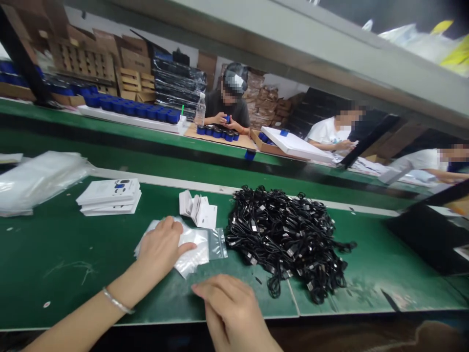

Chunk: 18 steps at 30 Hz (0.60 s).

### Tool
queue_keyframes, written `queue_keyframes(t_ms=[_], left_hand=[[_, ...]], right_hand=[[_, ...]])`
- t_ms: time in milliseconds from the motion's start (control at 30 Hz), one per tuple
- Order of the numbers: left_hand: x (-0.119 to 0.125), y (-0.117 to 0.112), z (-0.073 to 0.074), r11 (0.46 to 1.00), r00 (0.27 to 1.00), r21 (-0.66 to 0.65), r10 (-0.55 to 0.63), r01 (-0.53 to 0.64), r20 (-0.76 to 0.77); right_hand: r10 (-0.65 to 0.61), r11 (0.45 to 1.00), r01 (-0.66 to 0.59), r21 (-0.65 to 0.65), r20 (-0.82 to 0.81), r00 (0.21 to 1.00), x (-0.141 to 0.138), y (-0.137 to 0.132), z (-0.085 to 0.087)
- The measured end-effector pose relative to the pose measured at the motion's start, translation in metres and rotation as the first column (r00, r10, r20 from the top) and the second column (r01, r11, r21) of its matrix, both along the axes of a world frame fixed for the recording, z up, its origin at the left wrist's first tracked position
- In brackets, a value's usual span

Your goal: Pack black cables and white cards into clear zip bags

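Note:
My left hand lies over a loose stack of clear zip-lock bags, thumb spread to the right and the other fingers bent down onto the plastic. Below and to the right, apart from the bags, my right hand hovers at the table's front edge. Its fingers are drawn together, and nothing shows between them. A big heap of coiled black USB cables lies right of the bags. Just behind the bags stands a bunch of small folded white leaflets.
A stack of printed white booklets and large clear plastic bags lie on the left. A shelf beam crosses overhead. Beyond the green table, several people work among rows of blue round items. A black box stands at right.

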State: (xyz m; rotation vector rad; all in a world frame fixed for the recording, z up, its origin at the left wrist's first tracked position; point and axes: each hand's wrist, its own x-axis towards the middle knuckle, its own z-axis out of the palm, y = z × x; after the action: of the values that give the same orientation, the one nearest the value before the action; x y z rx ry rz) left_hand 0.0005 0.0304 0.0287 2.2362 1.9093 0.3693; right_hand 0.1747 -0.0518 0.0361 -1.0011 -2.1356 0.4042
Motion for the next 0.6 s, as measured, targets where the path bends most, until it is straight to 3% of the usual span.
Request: queue_keyframes(t_ms=[100,200,333,400,467,533,600], left_hand=[[0.004,0.006,0.0,0.999,0.999,-0.029,-0.037,0.037,0.014],[-0.001,0.002,0.006,0.996,0.992,-0.051,-0.069,0.075,0.108],[-0.016,-0.017,0.02,0.987,0.949,-0.108,-0.079,0.117,0.304],[-0.024,-0.028,0.024,0.961,0.837,-0.232,0.003,0.148,0.548],[-0.032,-0.04,0.026,0.917,0.626,-0.351,0.164,0.188,0.762],[-0.039,-0.051,0.025,0.889,0.44,-0.407,0.286,0.209,0.851],[-0.043,-0.061,0.025,0.883,0.328,-0.421,0.343,0.206,0.88]], right_hand=[[-0.035,0.999,0.034,0.033,0.012,0.999,-0.002,0.008,-0.019],[-0.154,0.988,0.153,-0.016,-0.103,0.983,-0.004,0.008,-0.039],[-0.392,0.914,0.316,-0.256,-0.345,0.853,-0.003,0.011,-0.051],[-0.467,0.867,0.311,-0.39,-0.415,0.781,-0.003,0.014,-0.053],[-0.451,0.838,0.166,-0.52,-0.488,0.748,-0.004,0.017,-0.055],[-0.349,0.792,-0.11,-0.6,-0.594,0.725,-0.006,0.02,-0.055],[-0.264,0.684,-0.383,-0.621,-0.701,0.663,-0.01,0.023,-0.051]])
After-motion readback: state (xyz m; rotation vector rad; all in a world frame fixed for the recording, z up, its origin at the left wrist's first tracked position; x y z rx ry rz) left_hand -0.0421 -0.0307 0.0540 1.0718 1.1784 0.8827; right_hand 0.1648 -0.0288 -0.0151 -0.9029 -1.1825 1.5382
